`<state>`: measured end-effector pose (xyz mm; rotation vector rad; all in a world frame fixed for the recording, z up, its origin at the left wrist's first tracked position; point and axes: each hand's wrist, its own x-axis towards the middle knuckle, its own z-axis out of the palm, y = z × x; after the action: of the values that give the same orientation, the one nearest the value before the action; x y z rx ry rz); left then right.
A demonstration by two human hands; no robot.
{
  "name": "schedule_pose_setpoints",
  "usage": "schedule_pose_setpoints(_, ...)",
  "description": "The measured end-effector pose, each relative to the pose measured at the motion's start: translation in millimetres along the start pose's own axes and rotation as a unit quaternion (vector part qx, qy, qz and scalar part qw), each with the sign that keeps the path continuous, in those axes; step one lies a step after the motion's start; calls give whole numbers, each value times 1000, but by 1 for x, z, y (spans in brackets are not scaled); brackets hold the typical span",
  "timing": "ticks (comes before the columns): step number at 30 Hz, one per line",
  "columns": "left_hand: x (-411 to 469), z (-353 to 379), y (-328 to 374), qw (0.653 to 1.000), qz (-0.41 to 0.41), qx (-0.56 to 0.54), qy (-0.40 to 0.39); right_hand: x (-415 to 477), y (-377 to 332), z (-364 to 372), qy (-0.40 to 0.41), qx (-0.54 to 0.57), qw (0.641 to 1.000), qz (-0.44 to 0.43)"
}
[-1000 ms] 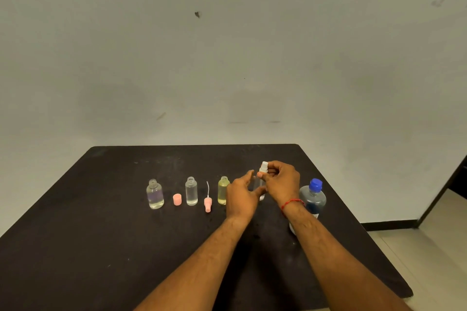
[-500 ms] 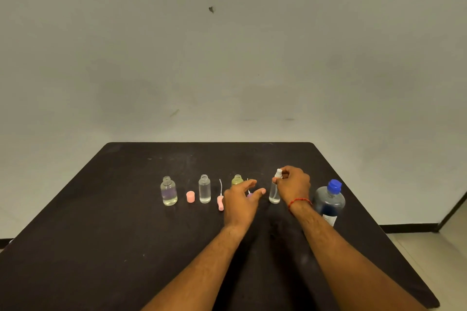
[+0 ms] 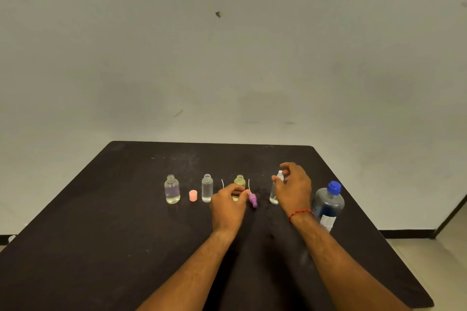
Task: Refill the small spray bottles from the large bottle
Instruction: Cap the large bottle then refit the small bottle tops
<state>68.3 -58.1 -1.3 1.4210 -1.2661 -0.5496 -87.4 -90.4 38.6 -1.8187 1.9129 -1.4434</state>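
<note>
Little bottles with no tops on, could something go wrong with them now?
The open yellow-green bottle stands just behind the left hand; a nudge could tip it and spill. The large bottle stands close beside the wrist of the right hand, so pulling that arm back might knock it over, though its blue cap is on.

Near table [image 3: 101, 247] free (bottle row [image 3: 207, 188] behind).
</note>
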Motion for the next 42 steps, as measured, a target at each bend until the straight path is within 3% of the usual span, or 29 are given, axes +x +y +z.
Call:
schedule_pose_setpoints(7,5,-9,-10,999,-24,26,22,-27,-6,22,-81,8,997,10)
schedule_pose_setpoints(17,22,8,-18,997,-49,35,-45,-34,8,58,-164,-101,981,8)
schedule_pose_setpoints(24,35,11,-25,994,-56,54,-76,-31,16,68,-153,-87,984,16)
schedule_pose_setpoints(27,35,11,-25,995,-40,59,-72,-25,11,56,-103,-58,993,5)
schedule_pose_setpoints(32,32,8,-22,996,-26,54,-71,-6,-11,26,-1,84,996,0)
schedule_pose_setpoints(36,30,5,-14,997,-15,41,-71,6,-31,4,5,152,988,0)
schedule_pose_setpoints(42,26,0,-6,997,5,26,-69,9,-42,-10,-25,139,990,-6)
